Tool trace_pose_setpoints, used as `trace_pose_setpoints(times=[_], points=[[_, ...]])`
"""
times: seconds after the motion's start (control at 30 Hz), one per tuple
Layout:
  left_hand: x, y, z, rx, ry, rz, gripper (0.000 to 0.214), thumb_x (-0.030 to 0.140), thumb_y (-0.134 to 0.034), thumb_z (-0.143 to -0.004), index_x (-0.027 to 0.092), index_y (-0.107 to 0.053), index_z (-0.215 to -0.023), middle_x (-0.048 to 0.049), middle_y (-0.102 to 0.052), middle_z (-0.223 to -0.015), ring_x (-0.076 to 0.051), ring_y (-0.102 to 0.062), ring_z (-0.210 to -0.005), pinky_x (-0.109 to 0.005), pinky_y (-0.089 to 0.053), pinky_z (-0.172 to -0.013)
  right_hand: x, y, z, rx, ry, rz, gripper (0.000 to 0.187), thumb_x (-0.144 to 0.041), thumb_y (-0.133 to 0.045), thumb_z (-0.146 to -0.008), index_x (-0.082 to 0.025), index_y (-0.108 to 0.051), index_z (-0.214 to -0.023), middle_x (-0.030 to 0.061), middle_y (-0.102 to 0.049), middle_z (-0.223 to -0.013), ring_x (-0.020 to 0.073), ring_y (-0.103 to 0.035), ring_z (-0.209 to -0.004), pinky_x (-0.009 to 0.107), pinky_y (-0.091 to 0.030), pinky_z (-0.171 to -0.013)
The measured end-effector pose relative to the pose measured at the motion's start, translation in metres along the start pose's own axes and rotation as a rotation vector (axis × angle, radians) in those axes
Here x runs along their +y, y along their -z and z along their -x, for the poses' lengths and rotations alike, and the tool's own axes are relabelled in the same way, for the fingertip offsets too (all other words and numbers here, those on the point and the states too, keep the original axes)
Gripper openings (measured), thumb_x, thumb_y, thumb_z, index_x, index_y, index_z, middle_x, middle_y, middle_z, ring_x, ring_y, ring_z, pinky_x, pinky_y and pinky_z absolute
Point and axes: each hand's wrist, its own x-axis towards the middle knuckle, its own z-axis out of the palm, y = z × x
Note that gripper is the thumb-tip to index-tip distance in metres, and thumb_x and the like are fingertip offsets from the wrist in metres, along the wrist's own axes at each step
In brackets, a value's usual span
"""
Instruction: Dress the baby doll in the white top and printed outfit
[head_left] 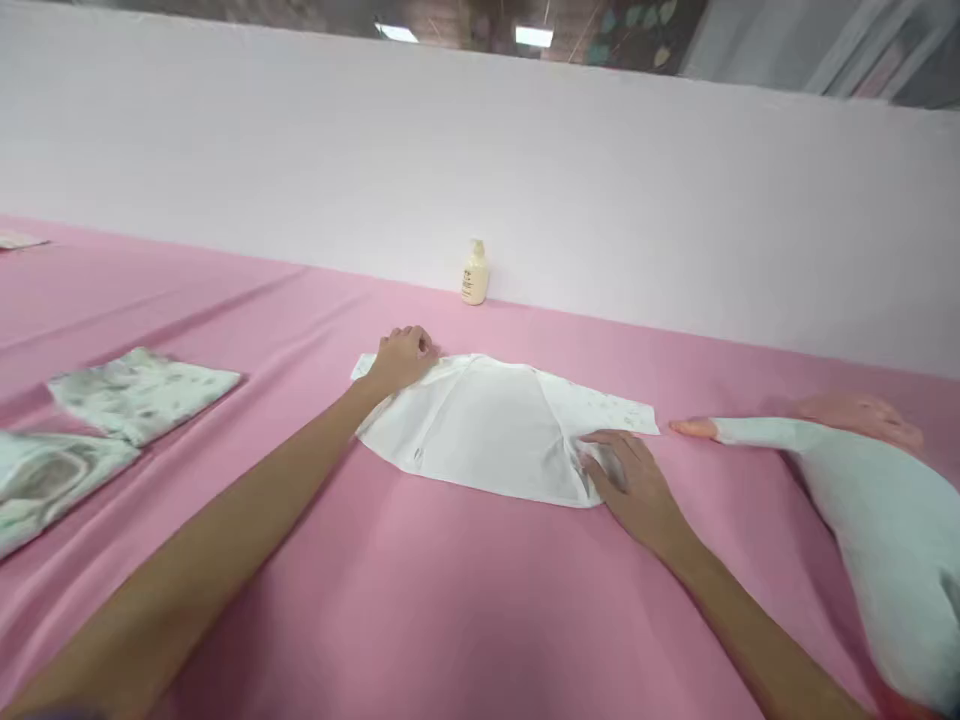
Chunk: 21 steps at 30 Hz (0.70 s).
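A small white baby shirt (495,430) lies spread on the pink cloth in front of me, with faintly patterned sleeves to either side. At its upper left edge, near the shoulder, my left hand (407,358) is closed with curled fingers on the fabric. The left fingertips are partly hidden. My right hand (630,485) rests on the lower right side of the shirt, thumb and fingers apart. Creases run through the fabric beside those fingertips.
A cream pump bottle (475,275) stands against the white wall (480,150). Patterned folded clothes (150,392) lie at left. On the right is a doll (877,520) in pale clothing, its hand close to the shirt's right sleeve. The pink cloth (450,600) has wrinkles.
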Motion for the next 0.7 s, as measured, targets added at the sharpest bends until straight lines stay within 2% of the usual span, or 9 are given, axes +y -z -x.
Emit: trace_pose_setpoints(times=[0.07,0.13,0.23,0.33,0.4,0.47,0.57,0.63,0.7], points=[[-0.004,0.012,0.011,0.036,-0.003,-0.061,0.025,0.043,-0.048,-0.102,0.021,-0.06,-0.102,-0.0126,-0.073,-0.116,-0.034,-0.061,-0.117,-0.051,-0.043,-0.105,-0.013,0.003,0.001,0.041,0.038,0.017,0.026,-0.044,-0.054,-0.107,-0.031,-0.064,-0.127,0.0064,-0.07,-0.132,0.0317,-0.061,-0.126,0.052,-0.046,-0.11],[-0.008,0.022,0.029,0.022,-0.005,-0.124,0.028,0.045,-0.047,-0.102,0.021,-0.06,-0.099,-0.0133,-0.073,-0.112,-0.035,-0.062,-0.114,-0.051,-0.044,-0.103,-0.026,0.004,-0.003,0.059,0.085,0.019,0.026,-0.043,-0.053,-0.107,-0.03,-0.063,-0.127,0.007,-0.07,-0.13,0.0312,-0.063,-0.124,0.052,-0.046,-0.109],[-0.015,0.035,0.065,-0.098,-0.005,-0.227,0.038,0.058,-0.051,-0.099,0.022,-0.06,-0.093,-0.0138,-0.074,-0.104,-0.037,-0.064,-0.112,-0.051,-0.046,-0.098,-0.046,-0.003,-0.025,0.039,0.175,-0.004,0.022,-0.042,-0.052,-0.108,-0.03,-0.062,-0.124,0.0067,-0.07,-0.127,0.0298,-0.063,-0.121,0.049,-0.048,-0.107],[-0.017,0.045,0.097,-0.183,0.064,-0.258,0.045,0.067,-0.053,-0.095,0.022,-0.06,-0.095,-0.0149,-0.076,-0.109,-0.039,-0.065,-0.116,-0.049,-0.048,-0.094,-0.066,-0.025,-0.071,0.009,0.235,-0.068,0.022,-0.042,-0.053,-0.107,-0.029,-0.062,-0.123,0.0073,-0.07,-0.126,0.0296,-0.063,-0.121,0.047,-0.051,-0.103],[-0.017,0.052,0.107,-0.209,0.107,-0.272,0.046,0.067,-0.056,-0.093,0.022,-0.061,-0.097,-0.0151,-0.076,-0.114,-0.04,-0.065,-0.117,-0.049,-0.049,-0.093,-0.08,-0.048,-0.111,-0.023,0.252,-0.125,0.023,-0.041,-0.053,-0.106,-0.027,-0.061,-0.124,0.0084,-0.069,-0.129,0.0289,-0.064,-0.118,0.046,-0.052,-0.1],[-0.017,0.058,0.111,-0.236,0.136,-0.274,0.046,0.068,-0.057,-0.091,0.023,-0.059,-0.09,-0.0143,-0.076,-0.11,-0.04,-0.066,-0.114,-0.048,-0.049,-0.09,-0.092,-0.072,-0.15,-0.058,0.271,-0.147,0.024,-0.036,-0.054,-0.105,-0.024,-0.06,-0.125,0.0102,-0.069,-0.131,0.0288,-0.064,-0.117,0.045,-0.052,-0.099],[-0.022,0.065,0.111,-0.285,0.129,-0.207,0.049,0.069,-0.056,-0.091,0.024,-0.048,-0.073,-0.0112,-0.073,-0.096,-0.038,-0.066,-0.11,-0.043,-0.048,-0.083,-0.103,-0.099,-0.199,-0.222,0.357,-0.053,0.028,-0.031,-0.057,-0.101,-0.022,-0.058,-0.128,0.0113,-0.07,-0.128,0.0288,-0.062,-0.117,0.043,-0.051,-0.099],[-0.026,0.067,0.111,-0.312,0.114,-0.122,0.05,0.065,-0.057,-0.091,0.024,-0.042,-0.069,-0.0087,-0.069,-0.087,-0.035,-0.066,-0.105,-0.039,-0.046,-0.077,-0.105,-0.108,-0.222,-0.323,0.415,0.02,0.029,-0.028,-0.062,-0.097,-0.021,-0.061,-0.125,0.0111,-0.07,-0.123,0.0294,-0.062,-0.115,0.043,-0.05,-0.099],[-0.026,0.066,0.112,-0.325,0.134,0.012,0.044,0.06,-0.059,-0.092,0.024,-0.043,-0.072,-0.006,-0.066,-0.083,-0.03,-0.066,-0.094,-0.036,-0.043,-0.072,-0.104,-0.111,-0.237,-0.372,0.441,0.059,0.026,-0.027,-0.069,-0.092,-0.022,-0.065,-0.117,0.0109,-0.07,-0.117,0.0308,-0.061,-0.112,0.044,-0.049,-0.097]])
